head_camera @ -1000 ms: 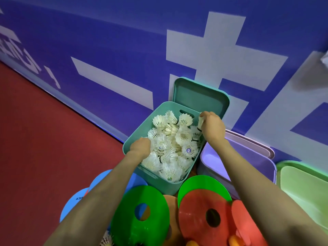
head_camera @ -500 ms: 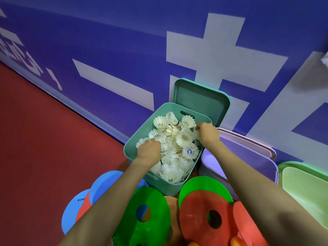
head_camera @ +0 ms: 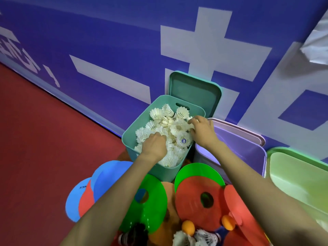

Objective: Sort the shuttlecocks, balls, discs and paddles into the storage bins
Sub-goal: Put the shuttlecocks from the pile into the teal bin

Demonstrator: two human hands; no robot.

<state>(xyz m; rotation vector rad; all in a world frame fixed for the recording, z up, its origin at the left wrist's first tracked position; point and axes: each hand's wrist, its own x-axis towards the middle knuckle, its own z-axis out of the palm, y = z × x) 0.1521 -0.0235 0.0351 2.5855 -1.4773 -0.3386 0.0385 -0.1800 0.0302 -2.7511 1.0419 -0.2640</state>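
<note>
A teal bin (head_camera: pixel 131 137) stands by the blue wall, heaped with several white shuttlecocks (head_camera: pixel 178 127). Both my hands are inside it. My left hand (head_camera: pixel 154 145) lies knuckles-up on the near left of the heap; its fingers dip among the feathers and are hidden. At the bin's right rim my right hand (head_camera: pixel 201 130) pinches a shuttlecock (head_camera: pixel 189 119) with its fingertips. In front of the bin lie flat discs, among them a green disc (head_camera: pixel 152 208), a red disc (head_camera: pixel 191 201) and a blue disc (head_camera: pixel 108 176). Two orange balls (head_camera: pixel 188 226) rest near loose shuttlecocks (head_camera: pixel 182 239).
The teal lid (head_camera: pixel 195 91) leans upright against the wall behind its bin. A purple bin (head_camera: pixel 236 148) stands to the right, then a light green bin (head_camera: pixel 300 176). Red floor (head_camera: pixel 44 148) stretches to the left. Dark objects (head_camera: pixel 133 234) lie at the bottom edge.
My right hand has come down from above the bin's far right corner onto the heap. My left hand has moved from the bin's left rim further in over the shuttlecocks.
</note>
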